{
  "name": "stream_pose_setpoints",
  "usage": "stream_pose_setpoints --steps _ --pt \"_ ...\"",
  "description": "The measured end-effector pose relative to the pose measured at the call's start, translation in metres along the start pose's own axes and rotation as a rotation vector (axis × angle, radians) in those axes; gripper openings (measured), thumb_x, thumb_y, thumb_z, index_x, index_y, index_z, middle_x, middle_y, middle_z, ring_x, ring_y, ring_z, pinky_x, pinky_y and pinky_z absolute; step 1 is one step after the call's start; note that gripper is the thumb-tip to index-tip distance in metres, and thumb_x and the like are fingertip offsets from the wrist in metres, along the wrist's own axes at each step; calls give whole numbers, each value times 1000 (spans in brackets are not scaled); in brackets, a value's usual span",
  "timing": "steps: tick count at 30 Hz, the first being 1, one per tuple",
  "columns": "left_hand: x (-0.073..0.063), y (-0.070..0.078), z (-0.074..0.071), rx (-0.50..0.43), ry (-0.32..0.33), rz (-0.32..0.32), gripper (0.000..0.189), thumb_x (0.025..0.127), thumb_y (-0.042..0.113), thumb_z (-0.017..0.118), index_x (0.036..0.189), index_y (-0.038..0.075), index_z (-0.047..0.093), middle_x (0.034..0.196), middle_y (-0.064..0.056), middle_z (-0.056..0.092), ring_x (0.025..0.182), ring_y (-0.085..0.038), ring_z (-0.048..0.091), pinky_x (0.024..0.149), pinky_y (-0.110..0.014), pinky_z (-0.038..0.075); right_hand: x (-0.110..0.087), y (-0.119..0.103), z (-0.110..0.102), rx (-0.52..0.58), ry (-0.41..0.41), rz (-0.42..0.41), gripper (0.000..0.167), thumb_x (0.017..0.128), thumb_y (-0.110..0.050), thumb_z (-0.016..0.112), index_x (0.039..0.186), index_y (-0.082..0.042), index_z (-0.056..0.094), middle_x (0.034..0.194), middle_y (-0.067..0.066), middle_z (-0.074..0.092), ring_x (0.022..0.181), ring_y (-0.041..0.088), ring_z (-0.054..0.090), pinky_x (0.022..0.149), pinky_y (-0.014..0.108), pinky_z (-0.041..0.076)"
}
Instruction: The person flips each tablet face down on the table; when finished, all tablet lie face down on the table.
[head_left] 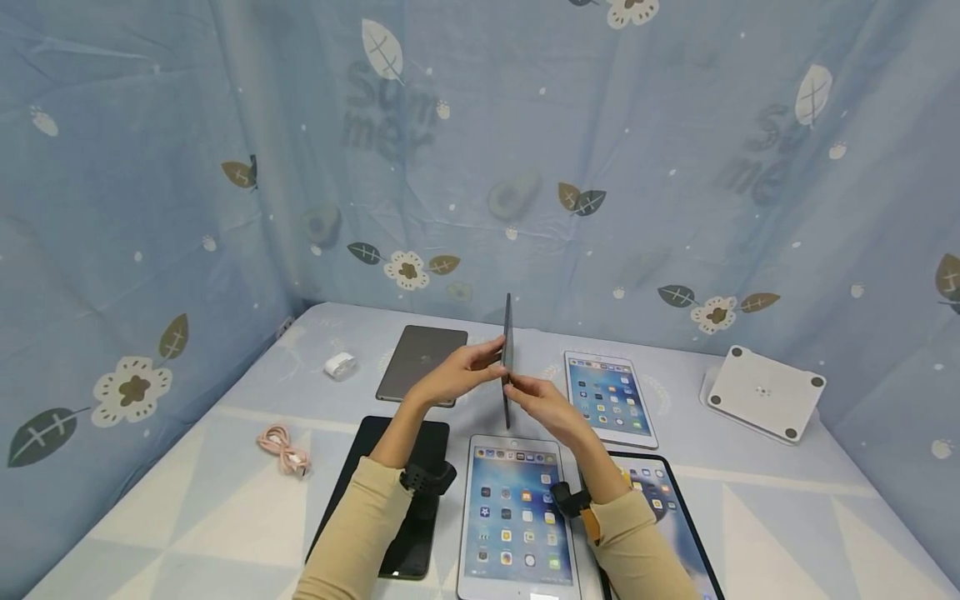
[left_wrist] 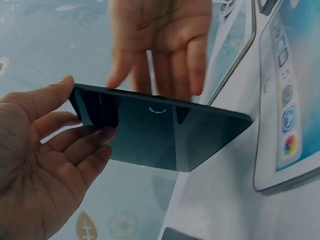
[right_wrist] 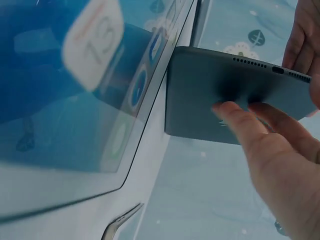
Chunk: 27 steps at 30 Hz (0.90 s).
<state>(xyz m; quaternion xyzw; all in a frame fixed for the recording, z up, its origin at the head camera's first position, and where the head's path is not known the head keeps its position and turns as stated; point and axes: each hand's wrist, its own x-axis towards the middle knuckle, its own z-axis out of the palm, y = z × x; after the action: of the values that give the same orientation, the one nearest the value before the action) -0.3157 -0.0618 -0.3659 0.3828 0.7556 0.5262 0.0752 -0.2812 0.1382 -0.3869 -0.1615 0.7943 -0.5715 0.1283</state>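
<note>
In the head view a thin dark grey tablet stands on edge above the table, almost edge-on. My left hand holds it from the left, thumb at its edge, fingers against the glossy dark screen in the left wrist view. From the other side my right hand touches the matte back; extended fingertips rest near the logo, partly covering it. Speaker holes and a port show along one edge in the right wrist view. A white tablet with lit app icons lies below the hands.
Around lie a grey tablet face down, a black tablet, a small white tablet and a black-rimmed tablet. A white charger and pink cable lie left; a white stand is right. Curtains surround the table.
</note>
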Motion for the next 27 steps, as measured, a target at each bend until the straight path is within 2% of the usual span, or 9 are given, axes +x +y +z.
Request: stream_pose_setpoints --steps 9,11,15,18,20,22,24,26,27 --pt "-14 1 -19 -33 -36 -37 62 99 6 50 149 -10 15 155 -28 17 141 -40 30 109 -49 35 6 7 8 -152 35 65 57 100 -28 52 148 -3 34 151 23 36 140 43 32 111 58 29" --pt "-17 0 -22 -21 -33 -54 62 99 5 50 148 -10 16 155 -28 19 140 -40 31 108 -49 36 9 13 9 -232 28 74 61 99 -36 53 149 -7 34 150 26 36 138 45 33 109 59 32" --pt "-22 -3 -27 3 -21 -83 61 98 4 52 148 -11 20 153 -29 23 138 -41 35 106 -48 39 15 28 6 -452 6 21 67 95 -50 52 150 -16 33 143 31 42 130 49 42 100 59 42" --pt "-23 -5 -29 25 -16 -97 61 97 4 53 147 -12 22 152 -30 25 137 -41 36 105 -48 41 13 26 7 -529 12 21 64 96 -42 54 149 -11 36 141 30 46 127 47 47 98 56 44" --pt "-24 -5 -31 48 -16 -104 61 97 5 54 146 -13 23 151 -30 25 137 -41 35 105 -48 41 7 15 10 -531 38 61 59 96 -32 58 145 -5 40 140 28 48 125 43 50 99 53 45" --pt "-25 -6 -32 77 -19 -120 61 96 5 55 145 -13 24 152 -30 25 138 -40 35 105 -48 41 4 12 12 -560 56 81 56 95 -27 59 143 -3 43 127 28 57 105 37 61 88 45 50" --pt "-27 -6 -32 122 -27 -143 61 96 6 56 145 -13 26 151 -30 25 137 -40 36 104 -48 42 2 10 13 -596 73 94 54 96 -26 59 142 -4 45 111 27 63 79 29 60 73 37 49" --pt "-27 -6 -31 205 -39 -157 60 95 7 58 143 -15 29 149 -32 29 134 -41 41 102 -47 45 1 10 13 -622 85 103 53 95 -26 59 142 -5 45 110 27 63 70 23 54 67 33 43" --pt "-28 -7 -30 259 -49 -159 59 95 8 58 141 -16 31 147 -33 31 127 -41 50 101 -46 46 0 11 13 -628 90 109 53 96 -25 59 142 -5 45 112 27 63 72 24 56 68 34 44"
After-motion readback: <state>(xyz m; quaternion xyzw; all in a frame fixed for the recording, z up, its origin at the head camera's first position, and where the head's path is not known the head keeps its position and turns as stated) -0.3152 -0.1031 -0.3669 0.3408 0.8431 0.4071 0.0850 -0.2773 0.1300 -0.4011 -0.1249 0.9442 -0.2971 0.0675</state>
